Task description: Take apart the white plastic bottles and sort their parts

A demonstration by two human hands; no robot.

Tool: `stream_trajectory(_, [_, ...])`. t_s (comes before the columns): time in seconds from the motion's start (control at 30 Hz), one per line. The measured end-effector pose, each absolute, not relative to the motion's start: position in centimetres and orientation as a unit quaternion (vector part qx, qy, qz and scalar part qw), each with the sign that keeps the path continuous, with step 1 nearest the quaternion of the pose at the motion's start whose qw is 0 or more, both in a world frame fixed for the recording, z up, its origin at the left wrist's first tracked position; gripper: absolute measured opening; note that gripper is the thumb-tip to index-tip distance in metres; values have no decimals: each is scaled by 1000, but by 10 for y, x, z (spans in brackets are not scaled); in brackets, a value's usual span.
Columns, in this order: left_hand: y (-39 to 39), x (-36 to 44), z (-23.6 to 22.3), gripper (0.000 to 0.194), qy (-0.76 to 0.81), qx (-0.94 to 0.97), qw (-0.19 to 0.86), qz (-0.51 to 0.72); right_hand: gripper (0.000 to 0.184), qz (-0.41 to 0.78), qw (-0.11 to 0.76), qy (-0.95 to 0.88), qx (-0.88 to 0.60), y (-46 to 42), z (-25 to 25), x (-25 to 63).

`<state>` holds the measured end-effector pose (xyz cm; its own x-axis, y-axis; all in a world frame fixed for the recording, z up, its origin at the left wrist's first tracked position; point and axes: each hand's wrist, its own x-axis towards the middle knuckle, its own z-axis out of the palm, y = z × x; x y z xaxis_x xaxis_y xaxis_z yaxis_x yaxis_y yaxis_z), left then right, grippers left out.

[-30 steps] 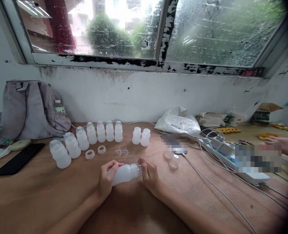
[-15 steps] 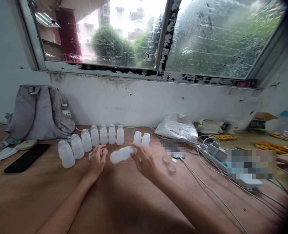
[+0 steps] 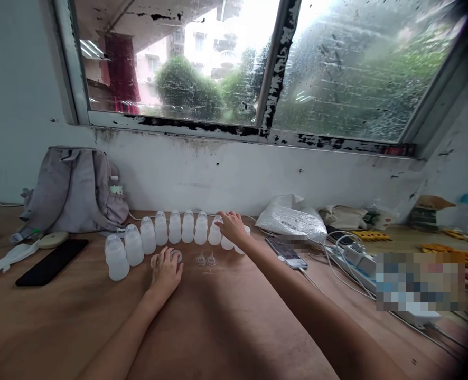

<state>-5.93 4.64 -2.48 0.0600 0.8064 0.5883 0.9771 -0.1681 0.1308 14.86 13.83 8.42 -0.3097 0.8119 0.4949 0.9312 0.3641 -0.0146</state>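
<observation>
A row of frosted baby bottles point(image 3: 161, 232) stands upright in a shallow arc, several with clear domed tops. At its right part my right hand point(image 3: 233, 228) has its fingers closed at the top of a bottle point(image 3: 215, 236), which rests upright on the table. Two more bottles point(image 3: 227, 243) are partly covered by that hand and wrist. My left hand point(image 3: 166, 272) lies low on the table, fingers curled over a clear round cap point(image 3: 176, 256). Two clear teats point(image 3: 206, 258) sit side by side between my hands.
A black tablet-like slab point(image 3: 52, 262) and a grey backpack point(image 3: 75, 192) are on the left. To the right lie a phone point(image 3: 285, 252) on a cable, a silvery plastic bag point(image 3: 291, 219) and a white power strip point(image 3: 353, 272) with loose cords. A wall and window stand behind.
The bottle tilted in my right hand now stands upright at the row's end, and that hand moved up and away. My left hand has turned palm down. Two teats now show between my hands.
</observation>
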Motion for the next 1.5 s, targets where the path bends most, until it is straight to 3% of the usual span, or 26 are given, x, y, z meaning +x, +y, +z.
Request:
stream_trajectory(0.27, [43, -55, -25, 25, -618, -721, 137, -282, 45, -119, 209, -789, -565, 161, 78, 144])
stream_trajectory(0.5, [43, -57, -25, 22, -630, -716, 138, -268, 33, -121, 399, -791, -449, 122, 50, 149])
stream_trajectory(0.73, [38, -48, -18, 14, -587, -742, 91, -312, 19, 1, 293, -823, -487, 78, -16, 153])
stream_trajectory(1.0, [24, -33, -6, 25, -480, -773, 33, -413, 13, 115, 348, -839, -402, 50, -4, 156])
stream_trajectory(1.13, [17, -28, -2, 35, -433, -812, 17, -391, 14, 174, 341, -849, -364, 36, -6, 154])
stream_trajectory(1.3, [11, -23, 2, 40, -404, -844, 4, -354, 37, 304, 409, -784, -354, 41, -13, 157])
stream_trajectory(1.5, [12, -20, 2, 35, -427, -856, -15, -291, 33, 339, 437, -742, -378, 42, -16, 158])
